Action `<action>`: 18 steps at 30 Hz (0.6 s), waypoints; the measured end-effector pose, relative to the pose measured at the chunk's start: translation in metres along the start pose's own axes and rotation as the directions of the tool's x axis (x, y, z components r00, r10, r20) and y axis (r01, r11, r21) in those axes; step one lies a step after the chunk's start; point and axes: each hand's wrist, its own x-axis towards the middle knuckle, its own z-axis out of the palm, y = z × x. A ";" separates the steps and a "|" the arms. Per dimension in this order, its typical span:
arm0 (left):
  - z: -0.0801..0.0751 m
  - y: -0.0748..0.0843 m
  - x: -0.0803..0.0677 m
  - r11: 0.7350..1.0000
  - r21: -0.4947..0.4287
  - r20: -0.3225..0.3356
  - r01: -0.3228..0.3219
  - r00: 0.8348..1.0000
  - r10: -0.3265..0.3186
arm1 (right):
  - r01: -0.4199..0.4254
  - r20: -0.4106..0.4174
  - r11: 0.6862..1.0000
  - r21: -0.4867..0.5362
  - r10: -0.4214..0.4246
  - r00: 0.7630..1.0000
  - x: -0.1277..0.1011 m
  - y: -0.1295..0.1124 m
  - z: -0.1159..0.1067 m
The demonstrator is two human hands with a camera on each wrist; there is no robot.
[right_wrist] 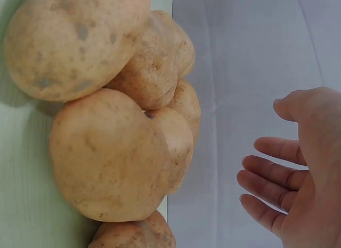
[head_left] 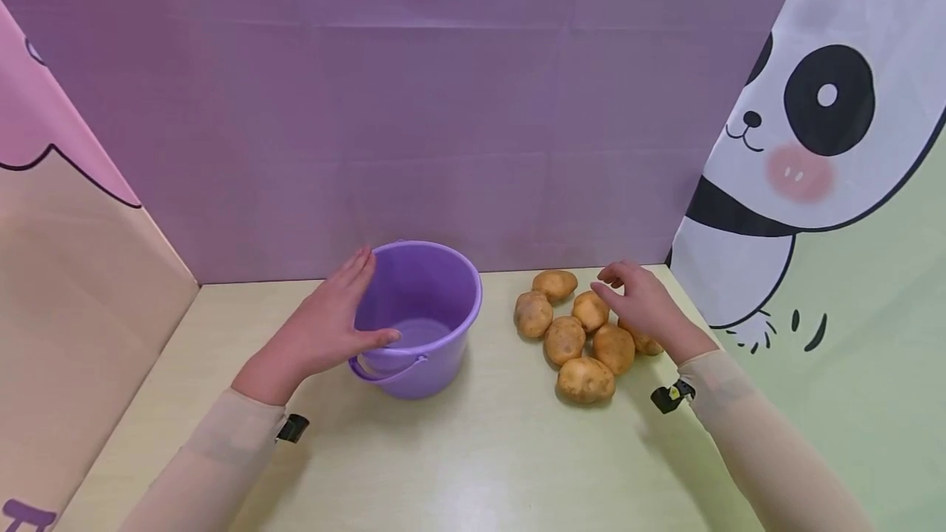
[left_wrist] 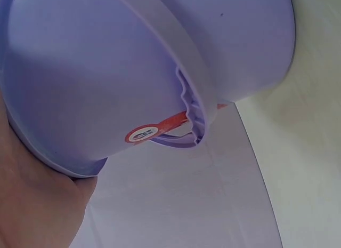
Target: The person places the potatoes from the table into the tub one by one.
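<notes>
Where the left hand (head_left: pixel 325 323) rests at the rim (head_left: pixel 479 294) of the purple bucket (head_left: pixel 436 369), we see its fingers straight and its thumb spread away from them. The bucket stands upright on the table (head_left: pixel 473 450), and to its right we find clustered potatoes (head_left: pixel 565 341), above whose right side hovers the right hand (head_left: pixel 645 300), fingers loosely bent, thumb apart.

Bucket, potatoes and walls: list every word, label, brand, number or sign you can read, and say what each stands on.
Readable text: none.
Bucket: a red sticker with a white oval; its mark is too small and blurred to read.
Potatoes: no print visible.
Right wall: a panda drawing, no lettering.
Left wall: a purple shape, cut off by the picture's edge; cannot tell whether it is a sign.
</notes>
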 end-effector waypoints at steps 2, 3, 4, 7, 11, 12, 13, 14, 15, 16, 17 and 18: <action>-0.001 0.001 0.000 1.000 0.007 0.007 -0.001 1.000 0.001 | 0.003 -0.004 1.000 -0.001 -0.003 1.000 0.000 0.003 0.000; -0.001 0.001 0.000 1.000 0.011 0.011 -0.004 1.000 0.003 | 0.002 -0.005 1.000 -0.004 -0.002 1.000 0.000 0.005 0.000; -0.002 0.001 0.000 1.000 0.014 0.014 -0.006 1.000 0.005 | 0.002 -0.005 1.000 -0.005 -0.002 1.000 0.000 0.006 0.001; -0.003 0.002 0.000 1.000 0.018 0.016 -0.014 1.000 0.014 | -0.006 0.004 1.000 0.000 0.006 1.000 -0.001 0.011 0.001; -0.004 0.003 0.000 1.000 0.020 0.014 -0.024 1.000 0.024 | -0.010 0.015 1.000 0.000 0.010 1.000 -0.005 0.019 0.001; -0.004 0.004 0.000 0.999 0.020 0.013 -0.026 1.000 0.025 | -0.005 0.014 1.000 -0.001 0.005 1.000 -0.007 0.022 0.001; -0.004 0.003 0.000 0.999 0.020 0.012 -0.027 1.000 0.026 | 0.001 0.010 1.000 -0.005 -0.001 1.000 -0.008 0.025 0.001; -0.003 0.003 0.000 0.999 0.020 0.011 -0.027 1.000 0.027 | 0.010 0.002 1.000 -0.009 -0.010 1.000 -0.010 0.029 0.002; -0.003 0.004 0.000 0.999 0.020 0.011 -0.027 1.000 0.027 | 0.017 -0.004 1.000 -0.010 -0.017 1.000 -0.012 0.032 0.003; -0.003 0.003 0.000 0.999 0.020 0.010 -0.027 1.000 0.027 | 0.022 -0.011 1.000 -0.010 -0.023 1.000 -0.013 0.036 0.004; -0.003 0.003 0.000 1.000 0.019 0.010 -0.025 1.000 0.025 | 0.027 -0.017 1.000 -0.012 -0.027 0.999 -0.014 0.039 0.005; -0.003 0.003 0.000 1.000 0.020 0.011 -0.022 1.000 0.022 | 0.029 -0.024 1.000 -0.012 -0.029 0.999 -0.016 0.043 0.006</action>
